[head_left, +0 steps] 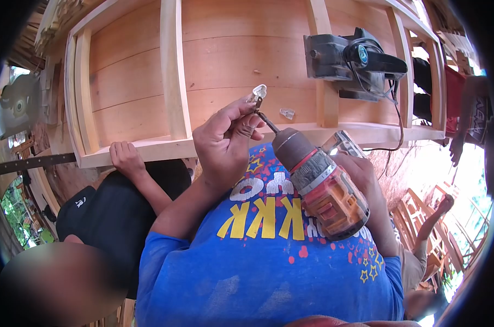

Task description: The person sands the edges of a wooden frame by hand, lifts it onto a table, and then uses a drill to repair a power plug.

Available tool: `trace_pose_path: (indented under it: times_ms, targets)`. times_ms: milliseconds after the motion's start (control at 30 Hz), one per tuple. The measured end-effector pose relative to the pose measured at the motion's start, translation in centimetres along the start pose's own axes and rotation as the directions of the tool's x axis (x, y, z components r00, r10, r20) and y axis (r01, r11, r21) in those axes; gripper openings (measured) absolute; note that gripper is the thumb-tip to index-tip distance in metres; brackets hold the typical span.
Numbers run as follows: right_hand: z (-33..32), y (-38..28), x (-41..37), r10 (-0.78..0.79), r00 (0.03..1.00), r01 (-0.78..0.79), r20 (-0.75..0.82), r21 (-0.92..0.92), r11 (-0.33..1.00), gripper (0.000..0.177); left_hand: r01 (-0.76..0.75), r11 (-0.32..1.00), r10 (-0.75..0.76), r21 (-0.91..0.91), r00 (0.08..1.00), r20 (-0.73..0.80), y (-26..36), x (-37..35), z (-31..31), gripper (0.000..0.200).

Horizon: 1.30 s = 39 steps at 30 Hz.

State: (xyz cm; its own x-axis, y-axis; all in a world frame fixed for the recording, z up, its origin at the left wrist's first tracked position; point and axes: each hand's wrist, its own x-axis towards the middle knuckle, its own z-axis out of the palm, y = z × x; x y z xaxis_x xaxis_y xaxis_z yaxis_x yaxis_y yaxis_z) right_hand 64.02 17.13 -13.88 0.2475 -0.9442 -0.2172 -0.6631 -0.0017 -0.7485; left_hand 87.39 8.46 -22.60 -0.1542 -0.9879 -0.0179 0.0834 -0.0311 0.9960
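My right hand (357,170) grips a red and black cordless drill (334,201) by its handle, partly hidden behind the drill's body. The drill's long bit (269,121) points up and left, its tip right at the fingers of my left hand (225,136). Those fingers are pinched around a small dark metal piece (258,102), with a whitish, clear-looking bit of plastic (260,90) above it. Both hands are in front of my blue printed shirt, at the near edge of a wooden frame panel (236,60). A small clear plastic piece (287,113) lies on the panel's boards.
A black electric planer (361,65) with its cord rests on the panel at right. Another person's hand (128,158) holds the panel's near rail at left. More people stand at the right, beside stacked wooden frames (421,229).
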Motion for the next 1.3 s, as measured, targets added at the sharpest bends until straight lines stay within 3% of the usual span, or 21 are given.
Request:
trace_pose_path:
  times_ms: [300,1100,1300]
  targets:
    - [0.04,-0.51,-0.04,0.131,0.991,-0.129,-0.012,0.092,0.987,0.042,-0.007,1.000,0.007,-0.018,1.000,-0.006,-0.20,-0.08,-0.12,0.023]
    - [0.34,0.01,-0.07,0.089,0.996,-0.089,0.015,0.068,0.994,0.041,0.020,0.998,-0.019,-0.061,1.000,0.008,-0.61,-0.23,-0.36,0.023]
    - [0.32,-0.52,-0.10,0.148,0.989,-0.148,-0.007,0.054,0.988,0.043,0.012,0.997,-0.011,-0.071,1.000,0.019,-0.94,-0.23,-0.51,0.024]
